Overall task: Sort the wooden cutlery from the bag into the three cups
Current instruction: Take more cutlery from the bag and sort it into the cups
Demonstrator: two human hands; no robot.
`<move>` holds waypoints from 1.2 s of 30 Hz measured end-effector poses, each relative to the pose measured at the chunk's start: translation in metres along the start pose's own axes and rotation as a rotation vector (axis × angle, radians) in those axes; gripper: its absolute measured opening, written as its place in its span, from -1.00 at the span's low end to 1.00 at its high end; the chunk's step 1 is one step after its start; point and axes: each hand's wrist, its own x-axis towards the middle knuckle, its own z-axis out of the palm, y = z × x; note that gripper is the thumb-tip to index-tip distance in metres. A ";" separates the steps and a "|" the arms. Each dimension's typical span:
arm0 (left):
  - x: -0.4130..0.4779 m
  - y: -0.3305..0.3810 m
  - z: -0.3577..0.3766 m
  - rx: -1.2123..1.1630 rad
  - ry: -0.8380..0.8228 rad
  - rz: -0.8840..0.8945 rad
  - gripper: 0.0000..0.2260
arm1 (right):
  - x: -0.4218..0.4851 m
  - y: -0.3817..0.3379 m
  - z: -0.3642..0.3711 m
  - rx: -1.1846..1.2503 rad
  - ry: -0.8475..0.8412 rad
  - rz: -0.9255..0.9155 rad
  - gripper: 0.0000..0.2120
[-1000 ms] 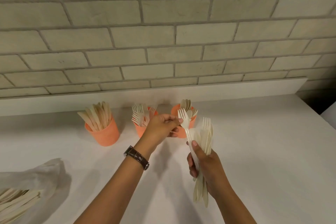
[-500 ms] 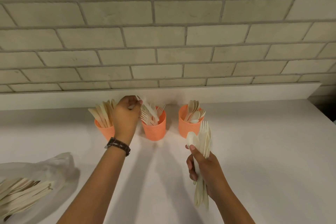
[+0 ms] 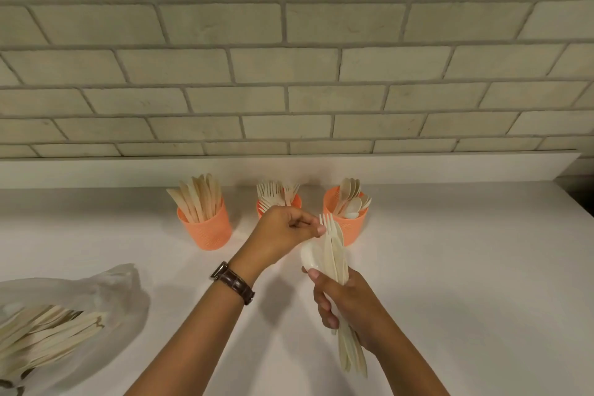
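Now my right hand (image 3: 350, 305) grips the bundle (image 3: 334, 254) upright so my left hand (image 3: 279, 235) pinches free what seems a fork (image 3: 326, 223), meant for the middle cup (image 3: 295, 203) at the surface's (image 3: 450, 267) back edge.

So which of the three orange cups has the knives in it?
The leftmost cup: flat wooden knives stand in it. The middle cup holds forks, the rightmost cup spoons.

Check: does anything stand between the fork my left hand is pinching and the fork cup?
Nothing visible does. The fork tops the right hand's bundle; the middle cup stands just behind the left hand.
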 end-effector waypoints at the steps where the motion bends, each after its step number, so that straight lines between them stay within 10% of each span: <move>1: 0.000 0.001 -0.001 0.002 0.010 0.008 -0.95 | 0.000 -0.001 0.001 -0.006 -0.010 -0.003 -0.74; 15: 0.035 0.023 -0.067 0.187 0.861 0.278 -0.90 | -0.001 0.004 -0.009 0.081 0.023 0.026 -0.80; 26: 0.034 -0.035 -0.031 0.387 0.623 0.122 -0.67 | -0.002 -0.003 -0.007 0.111 0.005 -0.023 -0.77; 36: -0.039 -0.009 0.009 -0.019 0.094 -0.014 -0.96 | -0.003 -0.004 -0.003 0.184 -0.049 -0.027 -0.66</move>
